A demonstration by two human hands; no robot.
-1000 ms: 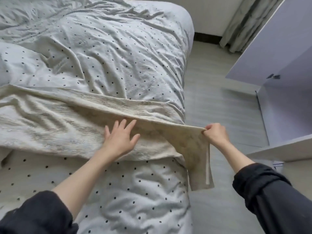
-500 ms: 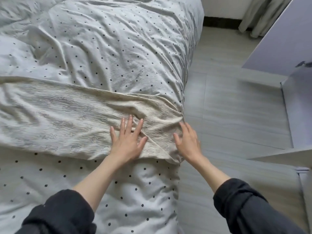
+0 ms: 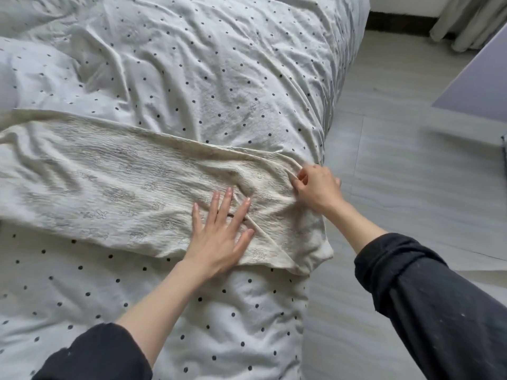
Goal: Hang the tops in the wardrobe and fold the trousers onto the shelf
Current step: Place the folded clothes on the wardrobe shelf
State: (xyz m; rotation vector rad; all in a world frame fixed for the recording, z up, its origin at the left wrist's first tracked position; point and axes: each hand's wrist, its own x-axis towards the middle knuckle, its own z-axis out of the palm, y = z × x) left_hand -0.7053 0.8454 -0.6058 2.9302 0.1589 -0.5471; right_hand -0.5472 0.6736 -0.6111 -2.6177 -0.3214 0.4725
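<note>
While the person leans over the bed, the scene reads as follows.

Landmark: the bed [image 3: 192,78], covered by a white duvet with dark dots.
Trousers: the cream trousers [image 3: 109,182] lie flat across the bed, running from its left side to its right edge, where one end hangs slightly over the side.
Left hand: the left hand [image 3: 219,237] presses palm-down on the trousers near the bed's right edge, fingers straight and spread.
Right hand: the right hand [image 3: 318,187] sits at the bed's right edge, fingers curled, pinching a fold along the far side of the trousers.
Sleeves: dark sleeves are pushed up both forearms.
Floor: pale grey floor [image 3: 411,174] lies to the right of the bed.
Wardrobe door: a lilac panel [image 3: 480,83] stands beyond the floor, well apart from the bed.
Curtain: a curtain [image 3: 466,20] hangs past the bed's far right corner.
</note>
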